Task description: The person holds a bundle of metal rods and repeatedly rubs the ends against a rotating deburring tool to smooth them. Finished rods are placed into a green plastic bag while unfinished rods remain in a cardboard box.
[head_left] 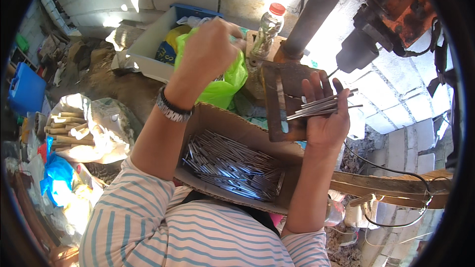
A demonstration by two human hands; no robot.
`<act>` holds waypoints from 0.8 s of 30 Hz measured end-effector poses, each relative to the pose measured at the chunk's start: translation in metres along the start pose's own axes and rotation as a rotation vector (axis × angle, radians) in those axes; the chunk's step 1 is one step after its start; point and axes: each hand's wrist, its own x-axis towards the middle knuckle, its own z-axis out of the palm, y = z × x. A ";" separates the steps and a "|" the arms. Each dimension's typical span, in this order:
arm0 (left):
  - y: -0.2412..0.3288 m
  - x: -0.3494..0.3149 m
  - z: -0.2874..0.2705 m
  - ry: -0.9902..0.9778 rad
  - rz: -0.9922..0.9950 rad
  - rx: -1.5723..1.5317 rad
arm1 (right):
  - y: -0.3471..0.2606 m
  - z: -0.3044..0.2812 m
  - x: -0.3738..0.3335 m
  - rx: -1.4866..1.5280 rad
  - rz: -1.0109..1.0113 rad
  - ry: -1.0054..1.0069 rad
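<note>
My left hand (213,44) is raised above a bright green plastic bag (230,81), its fingers curled closed. Whatever those fingers hold, if anything, is hidden behind the back of the hand. Palm up, my right hand (327,124) cradles a small bunch of thin metal rods (321,106) across its fingers. It is beside the rusty metal table (277,81) of a drill press (358,44). Between my forearms, a cardboard box (292,175) rests against my body. Many more metal rods (230,163) lie loosely heaped inside it.
A clear jar with a red lid (269,27) stands by the press column. Behind the green bag is a pale bin (153,44) with bags inside. To the left lies a sack (116,123) of brownish sticks. A wooden beam (391,189) and a black cable (386,168) run at right.
</note>
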 end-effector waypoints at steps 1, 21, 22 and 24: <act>0.016 -0.002 0.006 -0.149 -0.006 -0.277 | 0.000 0.001 0.000 0.000 -0.011 -0.016; 0.072 -0.024 0.055 -0.308 -0.034 -0.903 | 0.000 -0.005 -0.002 -0.188 0.016 -0.036; 0.073 -0.025 0.056 -0.303 -0.049 -0.931 | 0.000 -0.004 -0.003 -0.147 0.025 -0.002; 0.074 -0.026 0.057 -0.296 -0.084 -0.994 | 0.002 -0.001 -0.004 -0.064 0.040 0.066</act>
